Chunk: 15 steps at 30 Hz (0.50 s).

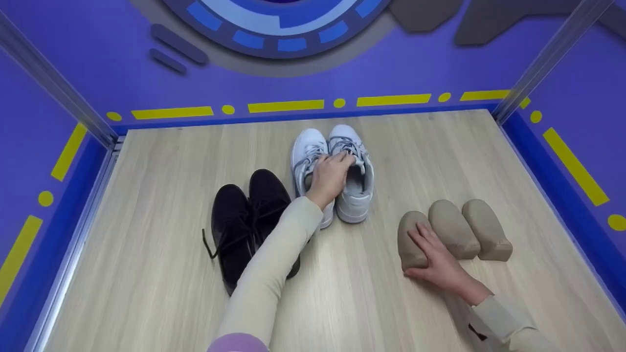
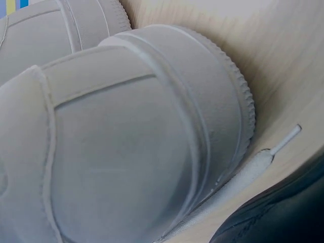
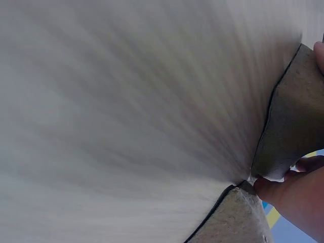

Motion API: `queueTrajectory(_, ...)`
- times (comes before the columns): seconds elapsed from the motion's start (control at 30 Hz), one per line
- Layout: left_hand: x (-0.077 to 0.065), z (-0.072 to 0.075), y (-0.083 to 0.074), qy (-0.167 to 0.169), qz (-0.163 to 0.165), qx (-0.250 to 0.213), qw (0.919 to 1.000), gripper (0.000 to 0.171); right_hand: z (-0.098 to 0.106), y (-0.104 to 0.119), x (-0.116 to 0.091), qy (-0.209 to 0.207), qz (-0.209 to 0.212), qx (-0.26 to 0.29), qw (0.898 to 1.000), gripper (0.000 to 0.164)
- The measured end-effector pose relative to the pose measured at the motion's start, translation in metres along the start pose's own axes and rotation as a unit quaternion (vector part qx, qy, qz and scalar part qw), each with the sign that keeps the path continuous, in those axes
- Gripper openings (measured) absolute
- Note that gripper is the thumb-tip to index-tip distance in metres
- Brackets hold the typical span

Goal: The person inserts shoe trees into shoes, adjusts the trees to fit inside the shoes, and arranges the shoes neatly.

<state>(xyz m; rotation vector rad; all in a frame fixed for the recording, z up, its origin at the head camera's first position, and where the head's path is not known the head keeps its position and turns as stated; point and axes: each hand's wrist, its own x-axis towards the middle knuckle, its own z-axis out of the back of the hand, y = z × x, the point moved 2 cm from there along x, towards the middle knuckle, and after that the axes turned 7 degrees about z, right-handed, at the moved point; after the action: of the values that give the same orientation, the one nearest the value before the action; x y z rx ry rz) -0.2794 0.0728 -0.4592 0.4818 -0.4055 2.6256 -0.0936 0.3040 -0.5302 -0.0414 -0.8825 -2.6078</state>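
A pair of white sneakers with grey laces stands near the middle of the board, toes away from me. My left hand [image 1: 332, 176] lies across the left sneaker [image 1: 308, 146], its fingertips gripping the tongue of the right sneaker [image 1: 359, 200]. In the left wrist view, a white sneaker's [image 2: 116, 142] rear fills most of the picture, with a lace end [image 2: 258, 162] beside it. Farther right, my right hand [image 1: 440, 264] grips the leftmost of three beige shoe-shaped forms [image 1: 411, 239], thumb [image 3: 273, 190] at its near end. The middle form [image 1: 452, 227] sits right beside it.
Left of the sneakers lies a pair of black lace-up shoes [image 1: 232, 230], partly covered by my left sleeve. The third beige form [image 1: 486, 227] is at the right end of the row. Purple panels [image 1: 293, 88] wall the light wooden board [image 1: 161, 205] on three sides.
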Motion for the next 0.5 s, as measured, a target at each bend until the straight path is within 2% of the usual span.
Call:
queueTrajectory(0.2, 0.0006, 0.0001, 0.0007, 0.030, -0.003, 0.009, 0.9995, 0.025, 0.0000, 0.0002, 0.0002, 0.001, 0.000, 0.005, 1.000, 0.085)
queueTrajectory(0.5, 0.0008, -0.0005, 0.0017, 0.032, -0.009, 0.017, 0.9993, 0.021, -0.0002, 0.0017, 0.0011, 0.017, -0.010, 0.011, 1.000, 0.085)
